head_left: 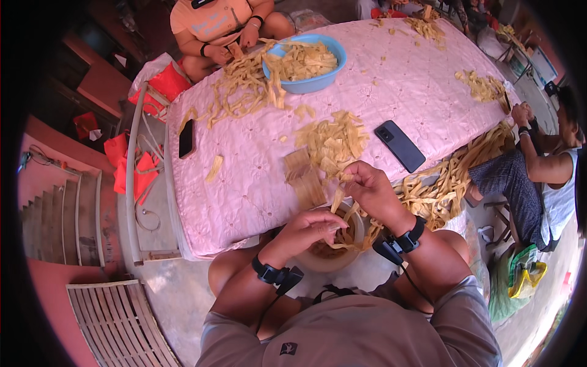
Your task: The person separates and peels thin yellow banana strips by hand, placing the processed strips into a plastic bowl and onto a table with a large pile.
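Observation:
My right hand [369,186] pinches the upper part of a pale yellow plant-like strip [338,196] just past the table's near edge. Lower and to the left, my left hand [316,227] is curled above a round tub [328,264] that holds more strips; whether its fingers grip a strip cannot be told. Part of the strip hangs between the hands and loops over the tub's rim. Beyond my hands, a pile of short flat pieces [337,140] lies on the pink quilted cloth [247,183], touching a brown wooden block [305,179].
A dark phone [400,146] lies right of the pile, another phone [187,139] at the left. A blue basin [312,85] of pieces stands farther back. A large heap of strips [431,192] is beside my right arm. People sit across the table and at the right.

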{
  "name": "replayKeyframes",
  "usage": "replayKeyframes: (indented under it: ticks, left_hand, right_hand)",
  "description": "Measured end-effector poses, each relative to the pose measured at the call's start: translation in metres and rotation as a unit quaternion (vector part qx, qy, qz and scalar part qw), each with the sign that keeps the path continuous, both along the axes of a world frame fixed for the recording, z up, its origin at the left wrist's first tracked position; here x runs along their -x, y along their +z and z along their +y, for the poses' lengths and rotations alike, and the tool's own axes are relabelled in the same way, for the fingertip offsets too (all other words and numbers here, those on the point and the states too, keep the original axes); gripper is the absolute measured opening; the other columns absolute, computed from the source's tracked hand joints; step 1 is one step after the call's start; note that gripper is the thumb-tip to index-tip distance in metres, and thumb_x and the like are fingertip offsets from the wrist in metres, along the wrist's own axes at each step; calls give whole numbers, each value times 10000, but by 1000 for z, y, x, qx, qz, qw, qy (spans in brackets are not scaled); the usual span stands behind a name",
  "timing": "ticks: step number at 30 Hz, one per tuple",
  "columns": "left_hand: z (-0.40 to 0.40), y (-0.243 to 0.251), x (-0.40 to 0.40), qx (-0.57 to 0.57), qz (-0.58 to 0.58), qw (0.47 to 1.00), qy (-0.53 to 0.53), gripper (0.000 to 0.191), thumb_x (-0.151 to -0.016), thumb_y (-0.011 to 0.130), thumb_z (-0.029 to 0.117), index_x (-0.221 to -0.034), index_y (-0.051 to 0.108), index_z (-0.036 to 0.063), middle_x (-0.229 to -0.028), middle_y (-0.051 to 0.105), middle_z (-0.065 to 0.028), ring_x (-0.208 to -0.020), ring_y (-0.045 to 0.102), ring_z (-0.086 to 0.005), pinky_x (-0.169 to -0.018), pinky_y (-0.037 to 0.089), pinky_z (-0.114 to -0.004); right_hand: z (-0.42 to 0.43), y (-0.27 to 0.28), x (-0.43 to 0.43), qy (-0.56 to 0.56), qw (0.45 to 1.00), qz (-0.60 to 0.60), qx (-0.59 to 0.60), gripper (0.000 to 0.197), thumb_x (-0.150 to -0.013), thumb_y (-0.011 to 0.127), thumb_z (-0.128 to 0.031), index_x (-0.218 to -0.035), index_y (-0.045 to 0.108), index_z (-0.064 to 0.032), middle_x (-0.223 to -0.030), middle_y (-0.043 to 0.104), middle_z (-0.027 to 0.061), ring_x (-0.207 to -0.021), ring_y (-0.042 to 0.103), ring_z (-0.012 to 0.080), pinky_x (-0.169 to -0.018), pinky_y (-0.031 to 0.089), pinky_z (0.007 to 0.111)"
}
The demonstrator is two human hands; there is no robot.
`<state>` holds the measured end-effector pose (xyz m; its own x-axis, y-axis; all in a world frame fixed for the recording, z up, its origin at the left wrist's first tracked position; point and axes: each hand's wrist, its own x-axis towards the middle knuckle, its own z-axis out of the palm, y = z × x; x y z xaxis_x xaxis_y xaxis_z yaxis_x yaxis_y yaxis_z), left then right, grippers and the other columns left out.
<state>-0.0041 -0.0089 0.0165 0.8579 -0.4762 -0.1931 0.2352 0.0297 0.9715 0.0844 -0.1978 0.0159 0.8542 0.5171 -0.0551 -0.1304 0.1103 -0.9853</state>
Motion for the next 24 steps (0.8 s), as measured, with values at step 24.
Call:
replayKeyframes:
  ticks: [24]
  left_hand:
    - [9, -1, -1, -74, -46, 988, 131, 462, -870, 360, -94, -1257, 587, 19, -973, 629, -67, -667, 616, -107, -638, 499, -235]
  right_hand:
    - [-6, 14, 7, 60, 981, 162, -84, 187, -905, 541, -44, -1091, 548, -31, -846, 666, 89, -647, 625, 121, -611, 510, 237]
